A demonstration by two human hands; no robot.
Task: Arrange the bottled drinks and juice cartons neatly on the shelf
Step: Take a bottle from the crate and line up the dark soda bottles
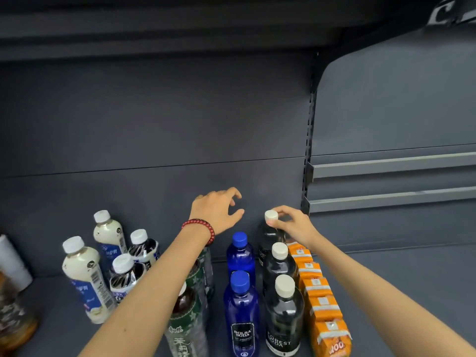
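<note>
Risk: right hand (291,224) pinches only the cap (271,215) of rear dark bottle (269,243), at back of its row on the shelf (386,279), just beside juice cartons (319,292); a top-heavy nudge could tip it onto them; left hand (216,210) hovers relaxed, holding nothing.

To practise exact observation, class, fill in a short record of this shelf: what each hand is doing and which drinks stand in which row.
left hand: open, raised above the shelf, holding nothing
right hand: pinches the white cap of the rear dark bottle
dark bottles: three in one row, front to back
blue bottles: two, in a row just left of the dark ones
orange cartons: one row right of the dark bottles
shelf colour: dark grey
</note>
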